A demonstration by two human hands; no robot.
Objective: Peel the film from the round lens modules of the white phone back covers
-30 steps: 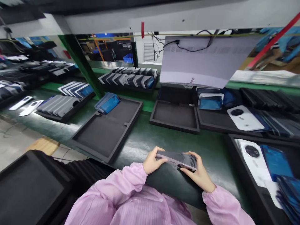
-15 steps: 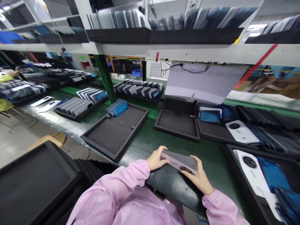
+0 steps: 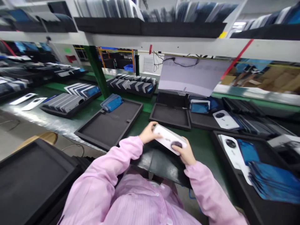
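Note:
Between my two hands is a stack of white phone back covers [image 3: 167, 137], its broad face with a dark round camera area turned up towards me. My left hand [image 3: 148, 133] is closed on the stack's left end, thumb on the face. At the other end my right hand [image 3: 187, 152] grips it, with the thumb over the camera area. The stack is held above the green tabletop [image 3: 199, 140], tilted down to the right. How many covers are in it cannot be made out.
A black foam tray [image 3: 103, 126] with blue-filmed covers [image 3: 112, 103] lies ahead left. Behind my hands is a smaller black tray [image 3: 171, 115]. At right, another tray [image 3: 231, 175] holds white and blue covers. A loaded shelf [image 3: 164, 40] crosses above; an upright post [image 3: 96, 68] supports it.
Both hands have raised the stack slightly and moved it left in view. It has turned from showing its layered edge to showing its white face. The camera view has shifted too.

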